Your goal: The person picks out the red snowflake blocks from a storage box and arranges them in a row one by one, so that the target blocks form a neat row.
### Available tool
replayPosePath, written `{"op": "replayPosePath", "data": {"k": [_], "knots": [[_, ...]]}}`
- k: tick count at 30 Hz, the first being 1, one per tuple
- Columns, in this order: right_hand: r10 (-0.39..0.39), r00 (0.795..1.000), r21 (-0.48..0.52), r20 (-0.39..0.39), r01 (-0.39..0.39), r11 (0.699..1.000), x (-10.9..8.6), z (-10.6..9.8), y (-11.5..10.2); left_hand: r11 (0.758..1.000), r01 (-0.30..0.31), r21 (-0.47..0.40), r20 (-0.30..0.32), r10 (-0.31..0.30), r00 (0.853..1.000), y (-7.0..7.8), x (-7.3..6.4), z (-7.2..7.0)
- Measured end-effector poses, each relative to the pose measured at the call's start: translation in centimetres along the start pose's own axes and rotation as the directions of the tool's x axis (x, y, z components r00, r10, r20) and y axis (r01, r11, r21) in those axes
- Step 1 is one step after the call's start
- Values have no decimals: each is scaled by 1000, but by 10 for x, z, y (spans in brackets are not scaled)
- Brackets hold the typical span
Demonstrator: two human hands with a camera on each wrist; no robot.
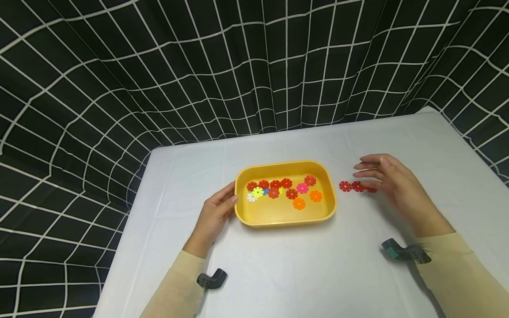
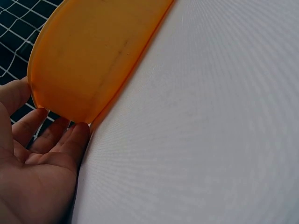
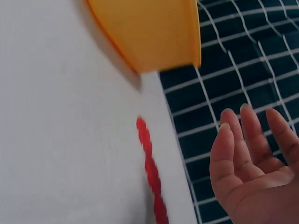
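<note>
A yellow plastic tray (image 1: 286, 223) stands on the white cloth, with snowflake-shaped building discs inside. My left hand (image 1: 216, 214) grips the tray's left end, thumb at the rim and fingers against the outer wall; the left wrist view shows the fingertips (image 2: 81, 130) at the tray wall. To the right of the tray lies a row of red snowflake discs (image 1: 351, 186), seen edge-on as a red strip (image 3: 152, 172) in the right wrist view. Over the row's right end hovers my right hand (image 1: 397, 185), fingers loosely bent with nothing between them, partly covering the last disc.
Inside the tray are several red discs (image 1: 292, 194), two orange discs (image 1: 299, 203), a pink disc (image 1: 302, 188), a yellow disc (image 1: 258, 192) and a white disc (image 1: 251, 198). A black curtain with white grid lines (image 1: 278, 66) hangs behind the table (image 1: 286, 269).
</note>
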State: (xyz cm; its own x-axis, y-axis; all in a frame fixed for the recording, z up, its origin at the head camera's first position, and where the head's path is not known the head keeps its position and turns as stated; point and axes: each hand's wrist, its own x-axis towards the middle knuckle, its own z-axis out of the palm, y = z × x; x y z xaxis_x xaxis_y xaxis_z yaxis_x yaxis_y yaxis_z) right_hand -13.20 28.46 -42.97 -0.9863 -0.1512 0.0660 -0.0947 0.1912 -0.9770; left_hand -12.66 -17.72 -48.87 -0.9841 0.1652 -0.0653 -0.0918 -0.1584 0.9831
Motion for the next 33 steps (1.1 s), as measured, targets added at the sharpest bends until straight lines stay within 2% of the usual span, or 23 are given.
{"op": "replayPosePath", "data": {"k": [5, 8, 11, 18, 25, 33], "knots": [[-56, 996, 105, 67, 49, 993, 0, 14, -10, 1000, 5, -4, -3, -5, 1000, -1, 0, -1], [-105, 988, 190, 117, 81, 978, 0, 22, -13, 1000, 5, -4, -2, -5, 1000, -1, 0, -1], [-128, 980, 224, 150, 93, 970, 1, 30, -17, 1000, 2, -4, 2, -2, 1000, -1, -1, -1], [-110, 976, 175, 189, 76, 982, 7, 55, -33, 1000, 3, -13, -4, -3, 1000, 1, -1, 1], [-140, 959, 221, 245, 86, 971, 21, 84, -38, 1000, -5, -19, 2, 5, 1000, 2, -1, 1], [-22, 959, 120, 283, -13, 993, 43, 116, -36, 1000, -2, -15, 11, 2, 1000, 0, 1, 0]]}}
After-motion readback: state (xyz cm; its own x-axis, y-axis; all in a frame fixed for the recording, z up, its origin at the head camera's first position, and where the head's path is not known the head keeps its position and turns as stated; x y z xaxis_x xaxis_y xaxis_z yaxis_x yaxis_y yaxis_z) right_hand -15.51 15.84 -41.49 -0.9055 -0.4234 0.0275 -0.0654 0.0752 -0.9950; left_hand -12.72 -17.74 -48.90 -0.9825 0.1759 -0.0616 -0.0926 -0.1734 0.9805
